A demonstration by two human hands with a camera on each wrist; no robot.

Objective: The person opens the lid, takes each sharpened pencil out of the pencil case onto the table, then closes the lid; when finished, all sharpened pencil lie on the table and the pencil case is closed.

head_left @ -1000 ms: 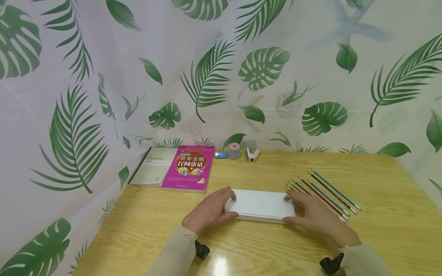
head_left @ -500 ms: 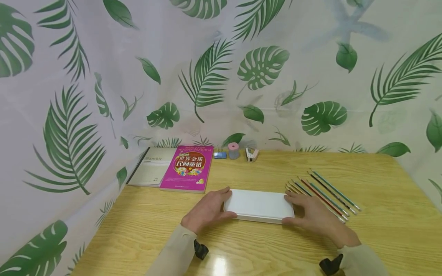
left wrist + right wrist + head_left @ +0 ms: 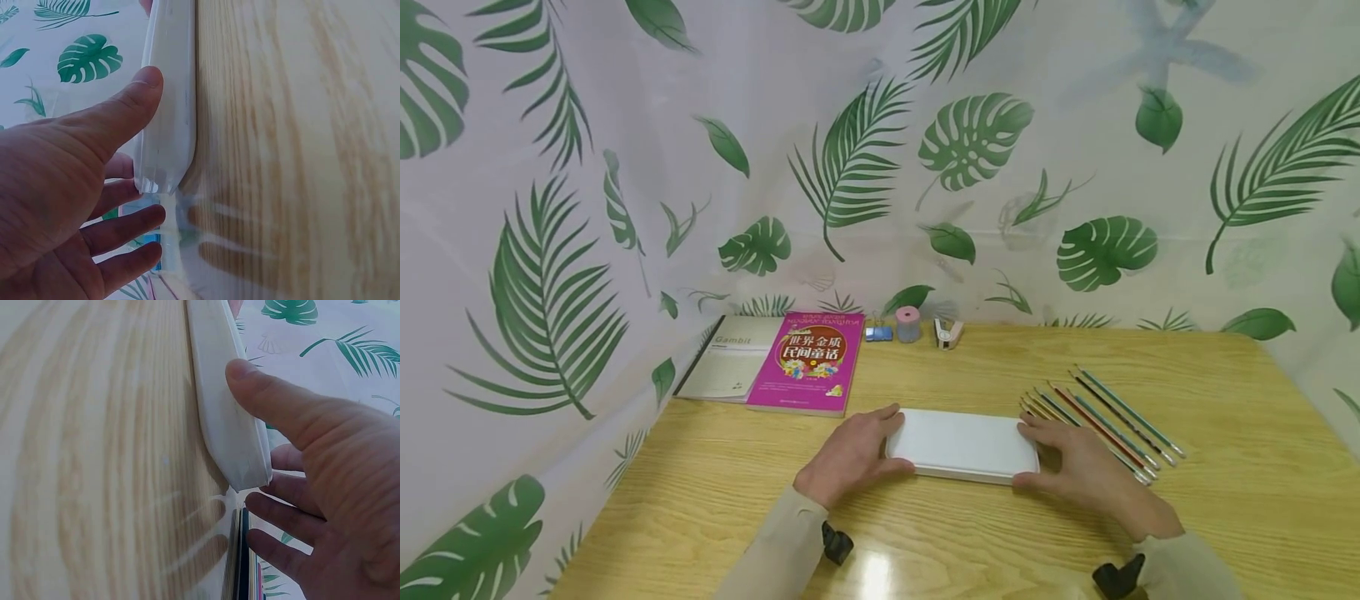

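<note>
A long, flat white pencil case with rounded corners lies closed on the wooden table, its long side facing me. My left hand holds its left end, thumb along the near side and index finger at the far corner. The right end is held the same way by my right hand. In the left wrist view the thumb presses the white side wall, while the lower fingers spread free beyond the end. The right wrist view shows the other thumb against the same wall.
Several pencils lie side by side just right of the case, close to my right hand. A magenta book overlaps a beige notebook at the back left. Blue binder clips, a pink-topped container and a small stapler line the back edge.
My left index finger has drawn back slightly from the lid's top to the far left corner. The case and my right hand stay in place.
</note>
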